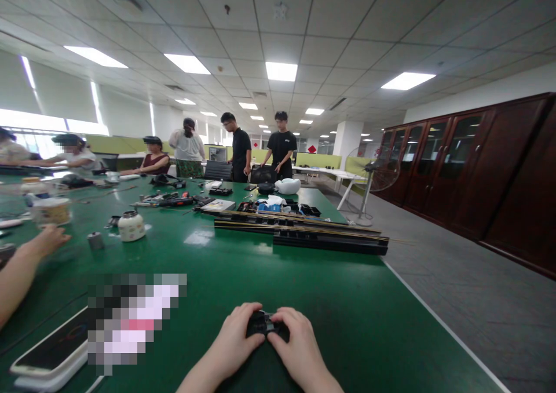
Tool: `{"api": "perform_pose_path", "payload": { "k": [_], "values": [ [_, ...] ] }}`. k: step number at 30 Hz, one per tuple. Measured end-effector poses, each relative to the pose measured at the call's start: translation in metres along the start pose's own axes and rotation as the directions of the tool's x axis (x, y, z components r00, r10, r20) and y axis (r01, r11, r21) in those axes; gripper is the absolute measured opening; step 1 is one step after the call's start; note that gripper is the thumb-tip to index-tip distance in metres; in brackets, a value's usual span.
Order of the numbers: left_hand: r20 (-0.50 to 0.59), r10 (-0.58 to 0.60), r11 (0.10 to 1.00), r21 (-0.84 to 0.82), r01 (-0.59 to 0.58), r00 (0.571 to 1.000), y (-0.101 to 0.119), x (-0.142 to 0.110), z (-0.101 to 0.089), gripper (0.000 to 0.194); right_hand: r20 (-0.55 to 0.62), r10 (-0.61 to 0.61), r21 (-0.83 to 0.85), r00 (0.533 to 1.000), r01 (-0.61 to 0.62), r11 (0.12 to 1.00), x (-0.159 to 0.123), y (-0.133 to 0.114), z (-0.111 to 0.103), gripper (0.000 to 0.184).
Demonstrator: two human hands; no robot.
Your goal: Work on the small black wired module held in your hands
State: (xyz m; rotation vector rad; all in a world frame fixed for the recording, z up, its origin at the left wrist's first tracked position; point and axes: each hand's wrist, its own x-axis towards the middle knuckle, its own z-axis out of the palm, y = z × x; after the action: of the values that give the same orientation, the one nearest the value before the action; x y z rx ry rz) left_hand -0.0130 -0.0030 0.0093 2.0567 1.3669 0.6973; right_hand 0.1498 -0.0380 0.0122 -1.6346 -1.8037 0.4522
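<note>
Both my hands hold one small black plastic part (259,323) low over the green table (347,300). Grey or metallic bits show at its middle, but its exact kind is too small to make out. My left hand (234,341) grips its left end, with thumb in front and fingers behind. On the opposite end, my right hand (299,344) is closed in the same way. The fingers cover much of the part. To the left of my hands lies a phone (54,346) with a partly pixelated area beside it.
Long black rails (330,243) with thin brass-coloured rods cross the table ahead. A white jar (131,228) and a grey cylinder (95,241) stand left. Another person's hand (47,242) reaches in there. Tools (167,200) lie farther back, and several people are beyond.
</note>
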Motion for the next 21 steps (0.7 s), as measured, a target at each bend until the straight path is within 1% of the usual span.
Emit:
{"api": "perform_pose_path", "payload": {
  "k": [2,10,13,16,21],
  "values": [
    [0.000,-0.008,1.000,-0.006,0.008,1.000,-0.0002,-0.0002,-0.0004,0.051,-0.001,0.005,0.009,1.000,-0.005,1.000,0.0003,0.0001,0.0001,0.020],
    [0.012,0.015,1.000,-0.008,-0.015,1.000,-0.0022,0.0005,-0.0008,0.044,0.003,-0.001,0.022,1.000,0.001,1.000,0.0015,0.0033,0.0033,0.020],
    [0.014,0.027,1.000,-0.009,-0.027,1.000,-0.0065,0.0020,0.0014,0.048,-0.008,-0.002,0.027,1.000,0.002,1.000,0.0017,0.0038,0.0040,0.021],
    [0.016,0.010,1.000,-0.006,-0.010,1.000,-0.0091,0.0027,0.0030,0.054,-0.022,-0.009,0.049,1.000,0.010,0.999,0.0016,0.0040,0.0038,0.023],
    [0.015,0.015,1.000,-0.005,-0.015,1.000,-0.0066,0.0020,0.0016,0.051,-0.030,-0.020,0.065,0.999,0.022,0.998,0.0011,0.0043,0.0032,0.021]
  ]
}}
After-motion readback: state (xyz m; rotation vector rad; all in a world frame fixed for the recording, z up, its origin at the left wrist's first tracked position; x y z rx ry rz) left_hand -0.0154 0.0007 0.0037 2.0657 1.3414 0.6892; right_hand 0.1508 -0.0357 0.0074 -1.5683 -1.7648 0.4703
